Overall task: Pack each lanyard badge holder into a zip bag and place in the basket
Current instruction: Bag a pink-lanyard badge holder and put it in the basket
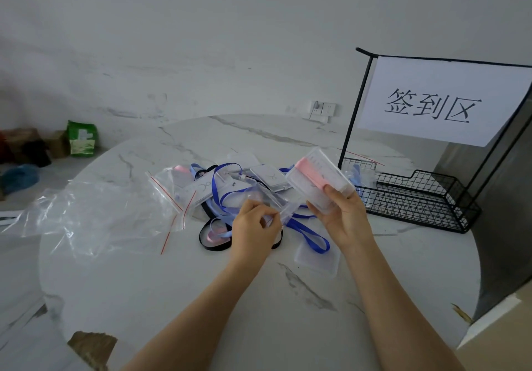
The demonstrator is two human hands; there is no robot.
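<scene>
Marble desk middle, near the basket at its right edge: the right grip clasps the holder, seemingly light, stiff and slick, by its lower end, while the left grip pinches the limp bag near its mouth.

Black wire basket, white-marbled table

The sign runs off the right edge, and the bundles at far left are blurred. The right hand covers the lower end of the badge holder, and the edges of the zip bag pinched by the left hand are hard to trace. What lies in the basket cannot be made out.
</scene>
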